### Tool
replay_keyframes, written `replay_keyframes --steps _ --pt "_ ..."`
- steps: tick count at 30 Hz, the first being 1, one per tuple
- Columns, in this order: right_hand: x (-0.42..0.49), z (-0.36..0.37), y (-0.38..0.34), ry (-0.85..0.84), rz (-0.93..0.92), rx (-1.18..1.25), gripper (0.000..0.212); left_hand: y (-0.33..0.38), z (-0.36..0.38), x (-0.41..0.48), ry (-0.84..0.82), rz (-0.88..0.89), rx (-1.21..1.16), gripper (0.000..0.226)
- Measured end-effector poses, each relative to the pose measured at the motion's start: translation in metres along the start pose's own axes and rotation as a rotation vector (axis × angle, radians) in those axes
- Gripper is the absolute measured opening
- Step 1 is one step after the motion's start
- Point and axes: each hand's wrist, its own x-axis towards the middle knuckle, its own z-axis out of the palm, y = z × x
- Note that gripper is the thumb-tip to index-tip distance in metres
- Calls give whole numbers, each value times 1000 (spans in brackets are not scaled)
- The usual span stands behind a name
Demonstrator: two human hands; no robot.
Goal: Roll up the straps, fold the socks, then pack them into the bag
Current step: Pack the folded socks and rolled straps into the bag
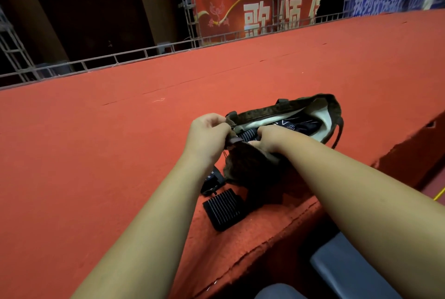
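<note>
Head view: nearest, a grey seat point(349, 267) sits below the near edge of the red carpeted worktop point(96, 142). Just inside that edge a folded striped sock point(225, 209) lies flat, and a dark bundle point(212, 180), too shadowed to identify, sits just beyond it, partly under the left forearm. Past these lies the bag point(248, 163), dark brown with a pale lining. Its long axis runs from near left to far right, and its mouth gapes upward. Inside it is dark striped cloth point(298, 124), lying against the lining. The left hand point(208, 136) pinches the rim at the bag's near-left end, fingers curled tight. The right hand point(269, 138) curls down into the opening beside it; I cannot tell what its fingers hold. Farther back, a metal railing point(144, 54) borders the worktop, with a red banner point(255, 12) behind it.
</note>
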Motion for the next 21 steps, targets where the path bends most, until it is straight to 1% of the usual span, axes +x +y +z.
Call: replay_keyframes --steps 1,3,6,11,13,15,17,19,21 --pt "1 1 1 -5 8 10 65 0 1 1 2 7 -6 18" --pt "-1 5 1 -6 -13 33 60 0 1 2 0 -4 0 19" --pt "-6 12 -2 30 -54 122 53 -2 -6 -2 16 -33 74 16" --pt "-25 14 0 99 -99 258 61 -16 -30 -19 -19 -112 125 13" --pt "-39 10 3 161 -112 329 58 -25 -39 -26 -24 -132 108 14" --pt "-55 6 5 233 -100 374 42 -35 -46 -32 -39 -168 93 16" --pt "-73 6 5 339 -71 414 26 -49 -48 -38 -56 -208 116 15" --pt "-93 11 2 477 -55 536 17 -69 -47 -45 -65 -234 186 14" --pt "-116 21 -4 631 -78 628 16 -93 -45 -50 -56 -213 356 16"
